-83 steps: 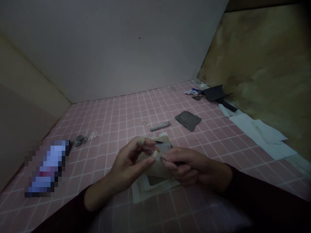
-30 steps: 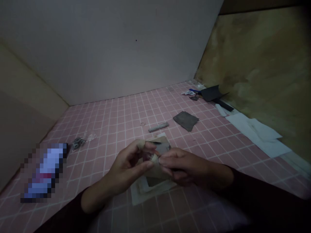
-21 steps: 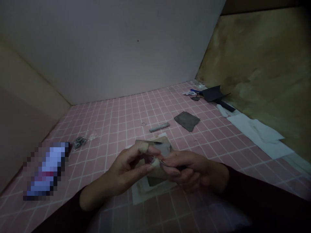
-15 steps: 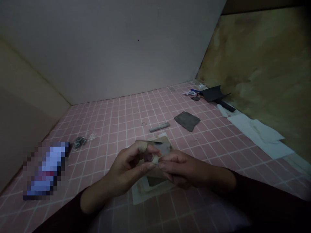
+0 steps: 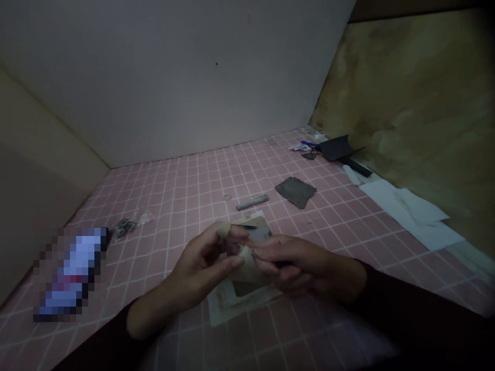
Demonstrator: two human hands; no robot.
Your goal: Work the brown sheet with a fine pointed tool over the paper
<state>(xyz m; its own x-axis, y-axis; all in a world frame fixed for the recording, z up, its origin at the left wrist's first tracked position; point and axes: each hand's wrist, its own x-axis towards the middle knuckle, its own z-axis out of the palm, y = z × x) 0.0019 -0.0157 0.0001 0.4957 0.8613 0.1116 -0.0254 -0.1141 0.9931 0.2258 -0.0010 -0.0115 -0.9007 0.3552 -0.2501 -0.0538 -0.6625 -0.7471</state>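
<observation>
My left hand (image 5: 209, 260) is curled, thumb and fingers closing around a small pale piece (image 5: 245, 253) whose kind I cannot make out. A beige band of tape (image 5: 223, 229) circles one of its fingers. Against that piece, the closed fingertips of my right hand (image 5: 288, 257) pinch something too small and dark to name. Below both hands lies a stack of papers and a grey sheet (image 5: 247, 288), partly hidden by them. Just beyond the left fingers shows a thin dark blade-like strip (image 5: 247, 226).
Beyond the papers lie a grey stick (image 5: 252, 201), a small ring (image 5: 227, 197) and dark sandpaper-like sheets (image 5: 296, 192). A black dustpan-like scoop (image 5: 338, 148) and white paper (image 5: 410, 214) line the right wall. At left are a bag of metal parts (image 5: 126, 228) and a blurred object (image 5: 73, 278).
My right fingers have shifted slightly lower and curled more at the pale piece. My left index finger has lifted a little. The whole view has drifted slightly.
</observation>
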